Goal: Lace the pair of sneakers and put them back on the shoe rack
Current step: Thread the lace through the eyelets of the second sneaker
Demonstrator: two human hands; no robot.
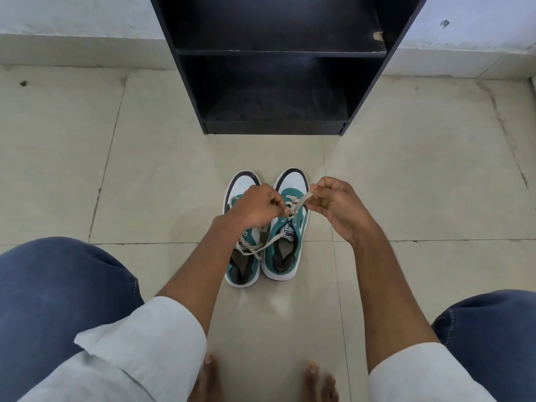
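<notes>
Two teal and white sneakers stand side by side on the floor, toes toward the rack: the left sneaker [243,268] and the right sneaker [285,245]. My left hand [258,207] hovers over both, pinching the cream lace at an eyelet of the right sneaker. My right hand [336,206] holds the other lace end [301,202] pulled up and to the right. A loose stretch of lace [262,249] lies across the left sneaker's opening. The black shoe rack [275,53] stands just beyond, its shelves bare.
Beige floor tiles [145,184] surround the shoes. My knees in blue jeans [58,291] flank the scene, and my bare toes [208,364] show at the bottom. A pale wall [72,13] runs behind the rack.
</notes>
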